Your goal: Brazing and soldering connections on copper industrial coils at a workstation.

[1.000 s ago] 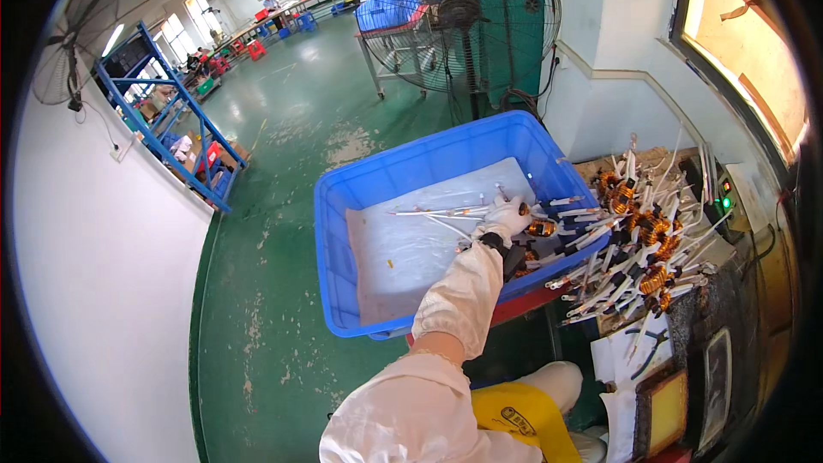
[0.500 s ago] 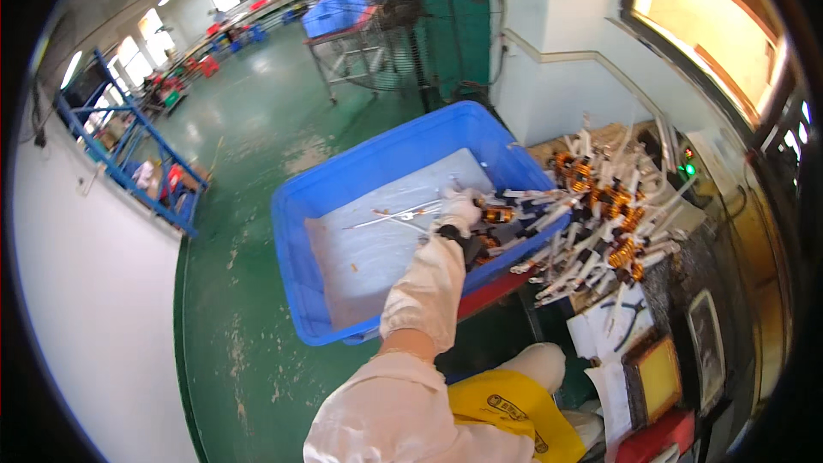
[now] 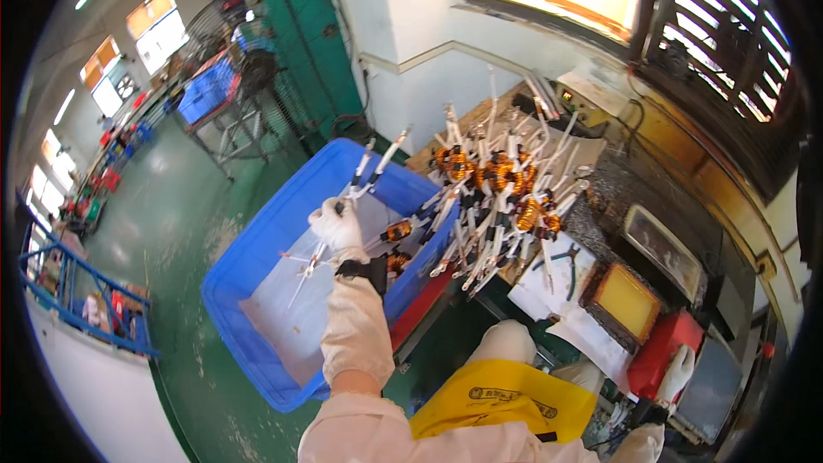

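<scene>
1. Head view, writing: the yellow apron (image 3: 506, 390) bears two dark printed marks. A small control box (image 3: 583, 109) at the wall shows lit indicators, too small to read.
2. Left hand (image 3: 336, 225): white-gloved, with a black wristband (image 3: 364, 272), its fingers closed around a bunch of white-sleeved leads (image 3: 319, 255). Two lead ends stand up above the fist, and others slant down below it. Whatever joins them is hidden by the glove.
3. Right hand (image 3: 679, 373): also white-gloved, it lies over a red box (image 3: 653, 354) at lower right, fingers fairly straight. I cannot tell whether it has hold of anything.
4. The held leads are above one large blue plastic bin (image 3: 225, 313) with a pale liner sheet (image 3: 283, 313). At least two copper-wound toroidal coils (image 3: 399, 231) sit at its right side.
5. Many more coils are heaped on the workbench (image 3: 420, 157) just beside the bin, overlapping too much to count.
6. Nearer the person: one pair of pliers (image 3: 573, 273) on white paper (image 3: 531, 298), and one yellow square panel (image 3: 628, 302) in a dark frame.
</scene>
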{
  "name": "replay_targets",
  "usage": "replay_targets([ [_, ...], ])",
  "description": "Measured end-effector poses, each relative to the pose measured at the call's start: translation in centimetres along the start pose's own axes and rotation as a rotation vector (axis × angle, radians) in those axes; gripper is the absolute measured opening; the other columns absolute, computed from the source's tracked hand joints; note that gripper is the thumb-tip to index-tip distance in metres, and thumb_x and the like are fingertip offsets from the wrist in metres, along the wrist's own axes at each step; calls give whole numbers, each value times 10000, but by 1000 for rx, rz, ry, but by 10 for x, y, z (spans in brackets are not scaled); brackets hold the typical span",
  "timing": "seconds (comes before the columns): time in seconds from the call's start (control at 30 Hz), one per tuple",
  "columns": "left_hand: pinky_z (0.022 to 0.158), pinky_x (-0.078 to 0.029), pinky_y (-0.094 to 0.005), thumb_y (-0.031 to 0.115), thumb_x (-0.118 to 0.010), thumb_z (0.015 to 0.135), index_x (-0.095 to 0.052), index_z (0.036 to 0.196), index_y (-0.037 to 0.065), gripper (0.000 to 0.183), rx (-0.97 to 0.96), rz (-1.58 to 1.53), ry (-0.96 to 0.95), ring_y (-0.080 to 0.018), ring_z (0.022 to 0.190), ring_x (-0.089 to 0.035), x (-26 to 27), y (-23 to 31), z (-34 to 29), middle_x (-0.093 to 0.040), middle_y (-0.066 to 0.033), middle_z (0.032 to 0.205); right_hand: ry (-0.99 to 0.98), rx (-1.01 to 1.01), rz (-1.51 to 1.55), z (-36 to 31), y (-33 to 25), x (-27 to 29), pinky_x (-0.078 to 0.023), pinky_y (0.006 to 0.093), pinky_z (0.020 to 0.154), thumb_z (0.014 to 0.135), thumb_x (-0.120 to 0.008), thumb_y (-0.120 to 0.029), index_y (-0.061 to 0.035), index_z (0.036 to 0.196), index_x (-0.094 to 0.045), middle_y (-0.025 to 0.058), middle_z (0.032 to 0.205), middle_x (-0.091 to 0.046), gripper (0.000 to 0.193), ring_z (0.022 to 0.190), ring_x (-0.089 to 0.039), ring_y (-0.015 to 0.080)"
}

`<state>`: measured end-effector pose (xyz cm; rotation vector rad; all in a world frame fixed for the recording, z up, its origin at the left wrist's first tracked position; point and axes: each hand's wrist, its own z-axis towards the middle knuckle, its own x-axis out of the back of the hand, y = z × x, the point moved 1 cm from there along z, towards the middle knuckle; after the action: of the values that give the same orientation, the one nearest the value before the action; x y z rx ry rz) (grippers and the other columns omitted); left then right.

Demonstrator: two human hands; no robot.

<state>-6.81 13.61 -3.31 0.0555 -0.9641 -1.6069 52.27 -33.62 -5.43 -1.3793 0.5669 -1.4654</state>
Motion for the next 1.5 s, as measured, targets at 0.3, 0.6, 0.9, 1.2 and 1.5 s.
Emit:
replay_targets([
  [0.3,697,-420,-373,221,-735,710,-656,822,88,191,-144,-319,-129,-261,822,-502,48,57,8,-505,-121,886,-47,54,-5,-7,-26,-5,-398,263,538,899,-488,-163,-3,829,-559,29,640,-518,188,570,-465,92],
  [0.6,640,-434,-347,152,-743,680,-653,796,95,158,-356,-320,-73,-231,745,-512,106,56,27,-505,-95,848,-121,-135,92,-26,-71,11,-435,260,580,875,-506,-139,-1,878,-586,73,686,-581,160,603,-539,130],
  [0.9,597,-422,-305,81,-732,675,-647,761,72,121,-366,-441,-48,-179,686,-497,193,91,18,-480,-47,788,-158,427,-72,-48,-135,-2,-474,350,725,830,-533,-113,-13,934,-603,162,857,-622,161,812,-606,312],
  [1.2,553,-345,-333,218,-736,649,-607,680,222,133,-916,-395,-476,-171,630,-489,253,163,-88,-484,44,660,-898,288,299,-144,-200,-42,-472,310,740,787,-614,-171,-14,1062,-576,92,927,-612,319,825,-594,193],
  [1.5,607,-422,-338,155,-751,617,-638,740,190,171,-1016,-633,-639,-213,686,-503,263,165,-190,-475,-11,753,-1032,-125,1103,-201,-167,-29,-448,260,828,872,-574,-208,7,1173,-477,130,1108,-603,382,996,-572,167],
])
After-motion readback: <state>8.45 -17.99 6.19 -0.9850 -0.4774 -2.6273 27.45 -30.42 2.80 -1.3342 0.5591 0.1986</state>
